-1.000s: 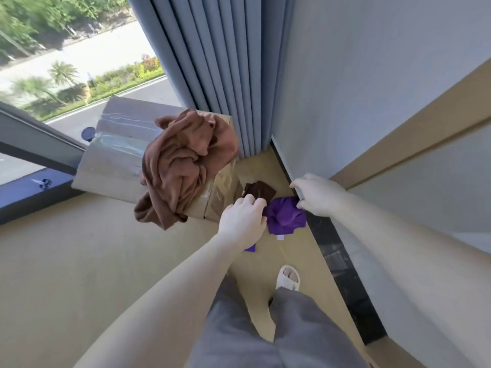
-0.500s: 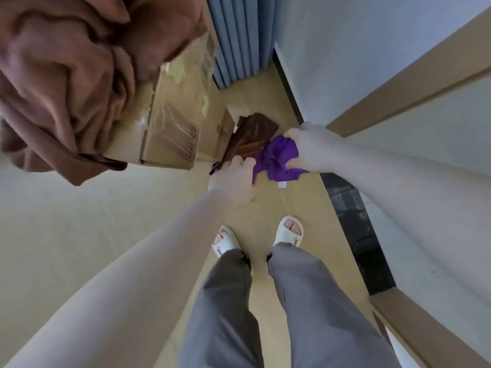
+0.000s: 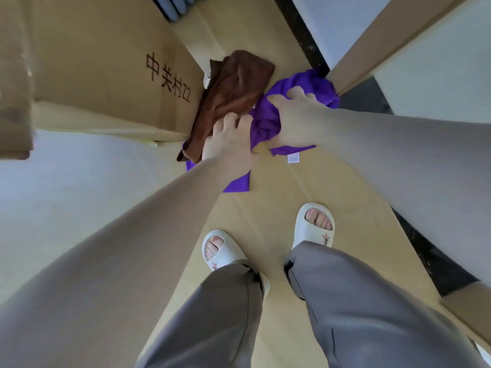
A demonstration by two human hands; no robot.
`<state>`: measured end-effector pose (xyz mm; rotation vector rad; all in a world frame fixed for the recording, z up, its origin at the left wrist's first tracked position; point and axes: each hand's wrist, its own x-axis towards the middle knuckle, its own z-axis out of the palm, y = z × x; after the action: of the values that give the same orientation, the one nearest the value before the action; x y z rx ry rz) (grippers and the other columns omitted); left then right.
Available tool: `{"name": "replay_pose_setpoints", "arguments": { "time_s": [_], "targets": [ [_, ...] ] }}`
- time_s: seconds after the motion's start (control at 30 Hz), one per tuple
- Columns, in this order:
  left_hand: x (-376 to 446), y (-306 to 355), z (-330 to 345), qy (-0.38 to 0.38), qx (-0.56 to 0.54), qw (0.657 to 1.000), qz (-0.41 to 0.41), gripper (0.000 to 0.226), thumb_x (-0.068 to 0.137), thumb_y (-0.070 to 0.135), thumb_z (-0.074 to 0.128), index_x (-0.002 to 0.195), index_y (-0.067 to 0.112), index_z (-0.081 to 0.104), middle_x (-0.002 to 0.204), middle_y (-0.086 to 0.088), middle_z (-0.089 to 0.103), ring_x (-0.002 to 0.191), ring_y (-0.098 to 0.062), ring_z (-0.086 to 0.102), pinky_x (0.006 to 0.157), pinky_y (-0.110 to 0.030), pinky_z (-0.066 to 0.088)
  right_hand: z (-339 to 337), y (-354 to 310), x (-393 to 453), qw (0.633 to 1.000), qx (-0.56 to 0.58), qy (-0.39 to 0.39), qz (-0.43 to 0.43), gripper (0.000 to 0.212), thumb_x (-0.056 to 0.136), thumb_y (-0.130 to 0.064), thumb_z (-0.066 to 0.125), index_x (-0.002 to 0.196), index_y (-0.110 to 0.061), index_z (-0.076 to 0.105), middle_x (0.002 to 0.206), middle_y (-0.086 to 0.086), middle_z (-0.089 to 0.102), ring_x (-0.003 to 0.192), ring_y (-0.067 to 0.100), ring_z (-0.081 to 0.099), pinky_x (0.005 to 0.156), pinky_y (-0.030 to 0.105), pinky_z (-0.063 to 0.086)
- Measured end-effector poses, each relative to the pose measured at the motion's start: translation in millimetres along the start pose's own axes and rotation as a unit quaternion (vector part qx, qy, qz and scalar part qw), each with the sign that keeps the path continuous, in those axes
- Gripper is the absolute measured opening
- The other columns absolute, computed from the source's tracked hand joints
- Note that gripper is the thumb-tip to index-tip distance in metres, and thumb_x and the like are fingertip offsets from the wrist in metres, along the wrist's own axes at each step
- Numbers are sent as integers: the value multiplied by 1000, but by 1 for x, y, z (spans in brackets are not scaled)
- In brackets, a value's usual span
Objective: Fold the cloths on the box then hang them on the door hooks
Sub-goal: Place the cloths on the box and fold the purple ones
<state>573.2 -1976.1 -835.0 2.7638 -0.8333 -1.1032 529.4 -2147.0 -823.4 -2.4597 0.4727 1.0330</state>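
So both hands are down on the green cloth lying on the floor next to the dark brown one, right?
Not quite: the cloth under the left hand and right hand is purple, not green, as the head view shows. It does lie on the floor next to the dark brown cloth.

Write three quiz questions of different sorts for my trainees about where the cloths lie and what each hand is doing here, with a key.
1. True or false: the brown cloth lies on top of the cardboard box.
2. Which cloth does the right hand grip? A) brown B) purple C) none
3. Fill in: the white label belongs to the ______ cloth.

Key:
1. False; it lies on the floor beside the box.
2. B; its fingers dig into the purple cloth, while the left hand rests where both cloths meet.
3. purple
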Motion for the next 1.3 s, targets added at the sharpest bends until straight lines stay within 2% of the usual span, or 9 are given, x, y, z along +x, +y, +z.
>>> {"name": "replay_pose_setpoints", "arguments": {
  "time_s": [0.37,0.5,0.73,0.9,1.0,1.07,1.13,1.2,1.3],
  "targets": [
    [76,-50,66,1,0,1000,-19,97,77,46,81,155,24,27,164,-8,18,153,-33,15,121,-53,25,54,40,69,999,-25,5,42,113,75,-54,83,161,-26,15,158,19,18,140,49,29,101,59,43],
    [101,-66,82,-10,84,996,-21,104,76,50,81,156,25,20,168,-11,5,155,-35,7,124,-50,17,72,50,95,997,-11,19,72,122,70,-58,85,162,-30,9,160,17,15,139,49,30,101,59,45],
    [132,-74,124,-27,115,991,-64,132,70,57,84,160,25,-7,167,-19,2,153,-42,13,122,-48,22,105,49,133,990,64,32,122,137,64,-58,89,162,-37,-4,166,17,1,145,49,25,109,57,40],
    [132,-91,143,46,149,988,-16,130,70,54,84,162,22,-2,164,-19,14,148,-40,24,121,-45,23,130,44,148,991,12,48,127,140,57,-63,90,161,-38,1,164,16,2,146,46,18,106,59,41],
    [134,-94,144,75,140,987,-4,122,72,46,85,162,21,7,159,-16,26,139,-39,35,116,-46,28,144,39,149,988,-6,82,128,128,62,-51,91,159,-33,10,160,16,10,144,45,21,95,55,47],
    [137,-91,140,100,126,987,-2,107,77,32,82,160,18,16,149,-15,40,128,-39,46,108,-46,34,152,35,147,986,6,120,119,103,74,-27,84,156,-28,21,154,18,19,134,45,31,82,49,48],
    [138,-86,134,113,75,991,-6,94,81,21,76,158,17,23,142,-14,49,122,-41,52,104,-46,38,153,27,145,983,51,134,111,84,83,-11,71,153,-24,27,150,19,23,125,46,39,80,46,46],
    [134,-76,128,89,-22,996,-12,88,83,19,71,157,19,24,142,-13,53,123,-41,54,104,-43,41,145,17,144,981,120,107,112,75,85,-12,69,149,-20,31,147,19,26,118,47,50,86,44,45],
    [117,-52,126,38,-167,985,-27,88,84,21,71,157,24,22,134,-10,62,121,-35,59,101,-36,46,130,15,137,965,228,34,127,73,82,-12,75,143,-15,36,144,16,38,112,41,59,79,37,47]
  ]
}}
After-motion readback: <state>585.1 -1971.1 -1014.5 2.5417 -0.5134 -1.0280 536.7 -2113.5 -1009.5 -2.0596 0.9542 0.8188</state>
